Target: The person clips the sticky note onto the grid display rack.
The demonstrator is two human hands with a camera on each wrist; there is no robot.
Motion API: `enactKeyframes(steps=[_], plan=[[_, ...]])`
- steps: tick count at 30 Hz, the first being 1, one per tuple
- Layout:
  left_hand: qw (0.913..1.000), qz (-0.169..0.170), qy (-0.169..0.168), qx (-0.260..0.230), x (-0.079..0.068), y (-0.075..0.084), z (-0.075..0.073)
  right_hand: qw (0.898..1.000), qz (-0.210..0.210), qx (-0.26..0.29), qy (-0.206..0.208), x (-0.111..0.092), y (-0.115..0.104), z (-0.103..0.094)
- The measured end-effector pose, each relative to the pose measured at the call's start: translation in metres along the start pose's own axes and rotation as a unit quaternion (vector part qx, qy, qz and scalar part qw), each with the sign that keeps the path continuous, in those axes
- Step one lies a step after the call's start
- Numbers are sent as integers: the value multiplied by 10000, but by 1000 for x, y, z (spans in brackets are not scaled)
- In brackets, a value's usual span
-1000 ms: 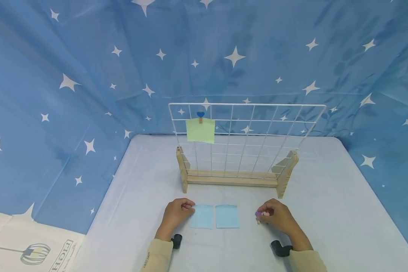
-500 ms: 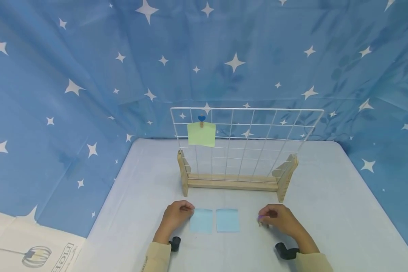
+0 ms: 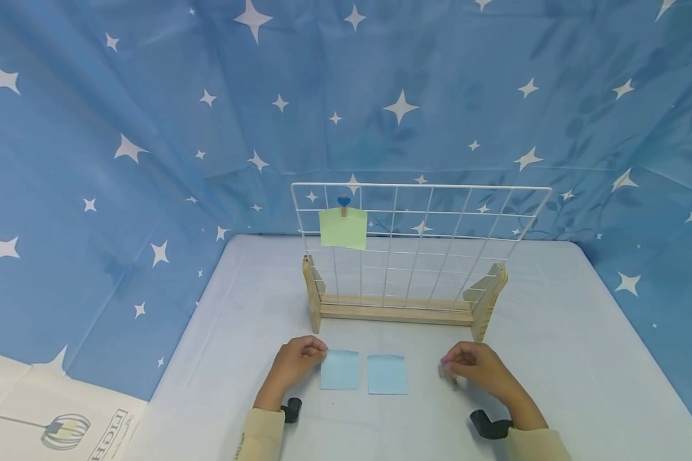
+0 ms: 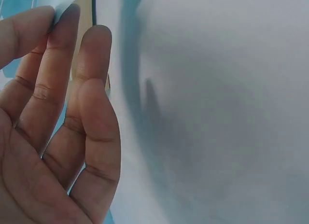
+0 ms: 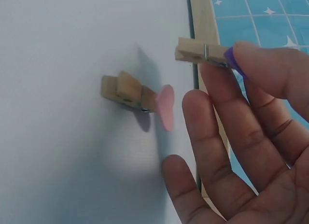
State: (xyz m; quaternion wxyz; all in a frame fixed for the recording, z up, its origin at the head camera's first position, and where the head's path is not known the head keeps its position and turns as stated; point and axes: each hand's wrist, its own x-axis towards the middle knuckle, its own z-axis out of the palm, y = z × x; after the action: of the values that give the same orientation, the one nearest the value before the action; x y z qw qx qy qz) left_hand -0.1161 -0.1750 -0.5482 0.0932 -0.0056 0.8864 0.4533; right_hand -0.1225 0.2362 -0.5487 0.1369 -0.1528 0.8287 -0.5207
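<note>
My left hand [image 3: 293,362] pinches the upper left corner of the left blue sticky note [image 3: 339,370]; in the left wrist view a bit of paper [image 4: 62,10] shows between thumb and fingertip. My right hand [image 3: 483,369] holds a wooden clothespin with a purple heart [image 5: 195,50] between thumb and fingers, close above the table. Below it, a second clothespin with a pink heart [image 5: 165,107] lies on the white surface. Another blue sticky note [image 3: 387,375] lies flat between the hands.
Behind the notes stands a white wire grid [image 3: 418,211] in a wooden base [image 3: 398,314]. A green note [image 3: 343,229] hangs at its upper left from a clothespin with a blue heart [image 3: 343,201]. Blue star-patterned cloth [image 3: 300,77] surrounds the white table [image 3: 254,288].
The right hand has gripped the purple-heart clothespin and raised it from beside the pink one. The left sticky note has shifted slightly up and left with the left hand. The head view has tilted slightly.
</note>
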Motion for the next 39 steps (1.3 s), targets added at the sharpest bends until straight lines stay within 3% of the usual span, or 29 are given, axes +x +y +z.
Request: enactKeyframes(steps=[13,20,31,39], plan=[[9997,89,61,-233,1,1,-3,9986,-234,146,445,-1,-8,-3],[9992,87,182,-343,2,4,-4,9968,-115,-29,795,3,-14,-4],[9939,11,86,-1103,1,7,-3,9956,-83,271,890,3,-21,-5],[9940,58,89,-1088,1,11,-4,9956,-258,251,863,4,-25,-6]])
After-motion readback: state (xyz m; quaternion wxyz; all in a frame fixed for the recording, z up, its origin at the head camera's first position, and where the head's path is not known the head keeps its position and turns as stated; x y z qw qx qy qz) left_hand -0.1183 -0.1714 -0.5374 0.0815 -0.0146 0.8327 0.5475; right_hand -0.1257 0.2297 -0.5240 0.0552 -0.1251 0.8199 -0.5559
